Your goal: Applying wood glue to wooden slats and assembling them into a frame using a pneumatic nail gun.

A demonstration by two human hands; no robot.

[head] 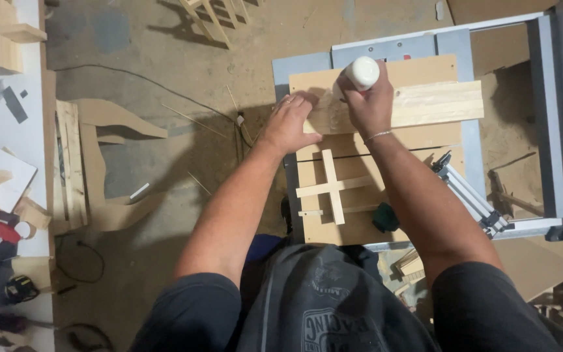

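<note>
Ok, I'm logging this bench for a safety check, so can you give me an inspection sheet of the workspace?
Surface: grey saw table topped with a flat board.
Job's things: pale wood plank; white bottle; wooden cross.
Clutter: bar clamp; wood cutouts on the floor.
Hands: left hand flat on the plank; right hand gripping the bottle.
Cables: black cord on the floor.
Surroundings: dusty floor, white bench to the left.

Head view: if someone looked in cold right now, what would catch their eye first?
Probably the white bottle gripped upside down in the right hand over a pale wooden plank near the top of the work surface. The left hand lies flat on the board beside it. Nearer the person sits a small cross of wood strips.
</note>
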